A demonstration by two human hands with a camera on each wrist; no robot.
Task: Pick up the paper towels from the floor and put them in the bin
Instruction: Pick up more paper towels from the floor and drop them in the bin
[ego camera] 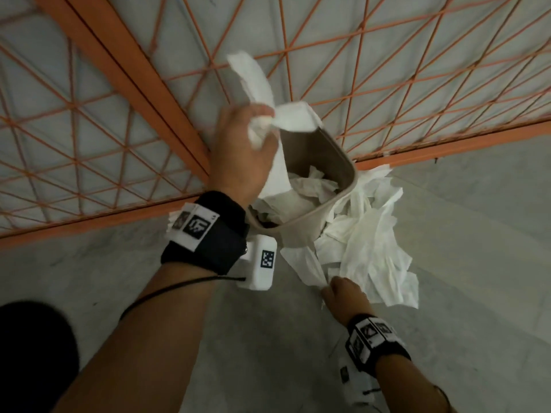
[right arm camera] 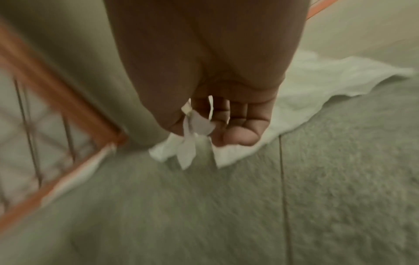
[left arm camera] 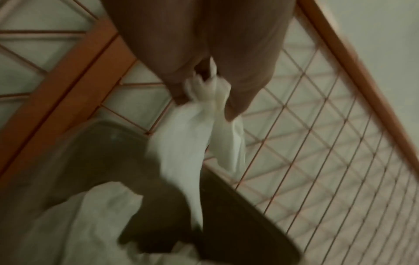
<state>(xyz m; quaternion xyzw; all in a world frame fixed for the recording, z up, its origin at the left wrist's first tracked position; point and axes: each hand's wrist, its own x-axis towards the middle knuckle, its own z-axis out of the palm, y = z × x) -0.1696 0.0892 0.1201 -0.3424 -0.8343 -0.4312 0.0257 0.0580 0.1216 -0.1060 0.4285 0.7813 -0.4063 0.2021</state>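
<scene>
My left hand (ego camera: pixel 262 126) grips a bunch of white paper towels (ego camera: pixel 253 76) right over the open beige bin (ego camera: pixel 346 162). In the left wrist view the held towels (left arm camera: pixel 192 139) hang from the hand (left arm camera: pixel 204 84) down into the bin's dark inside (left arm camera: pixel 90 157). More crumpled towels (ego camera: pixel 310 189) lie inside the bin. A pile of towels (ego camera: pixel 372 248) lies on the floor against the bin's right side. My right hand (ego camera: pixel 334 283) is low at the pile's near edge and pinches a strip of towel (right arm camera: pixel 188 148) between thumb and fingers (right arm camera: pixel 238 138).
An orange wire-mesh fence (ego camera: pixel 119 114) with a thick orange frame stands directly behind the bin. The grey concrete floor (ego camera: pixel 477 323) stretches to the right and towards me. A dark rounded shape (ego camera: pixel 32 338) sits at the lower left.
</scene>
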